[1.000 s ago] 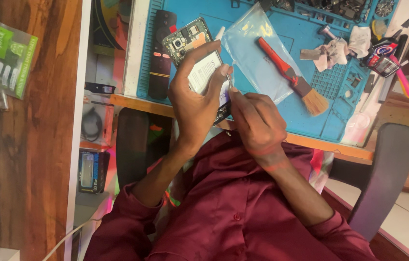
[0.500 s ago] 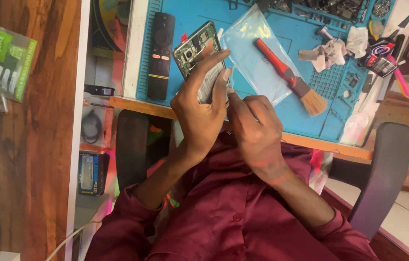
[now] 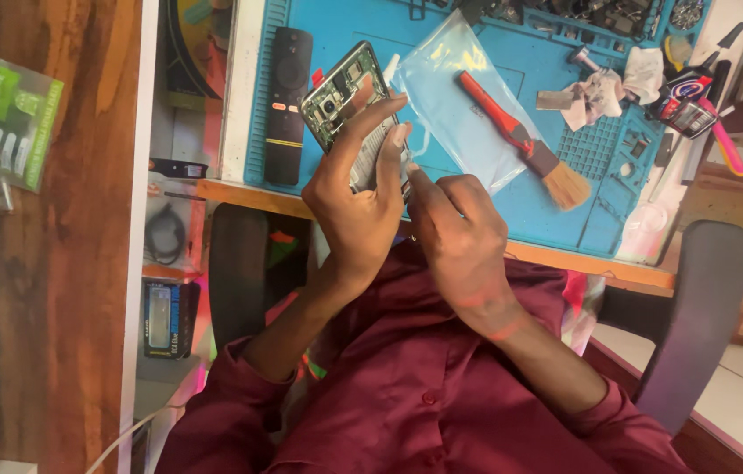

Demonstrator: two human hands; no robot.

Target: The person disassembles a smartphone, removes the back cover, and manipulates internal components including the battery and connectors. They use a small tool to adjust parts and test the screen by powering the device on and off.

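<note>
My left hand (image 3: 356, 206) grips an opened smartphone (image 3: 343, 92) with its back cover off, green circuit board and camera exposed, held over the near edge of the blue work mat (image 3: 556, 154). My right hand (image 3: 458, 228) is closed with fingertips pressed at the phone's lower right edge, pinching something small that I cannot make out. Both arms wear maroon sleeves.
A black remote (image 3: 288, 104) lies on the mat's left side. A clear plastic bag (image 3: 455, 96) and a red-handled brush (image 3: 521, 145) lie to the right, with crumpled tissue (image 3: 609, 88), small tools (image 3: 696, 96) and parts beyond. A black chair arm (image 3: 696, 307) is at right.
The left hand has turned and raised the phone, so its circuit board now shows above the fingers. The right hand stays at the phone's lower edge.
</note>
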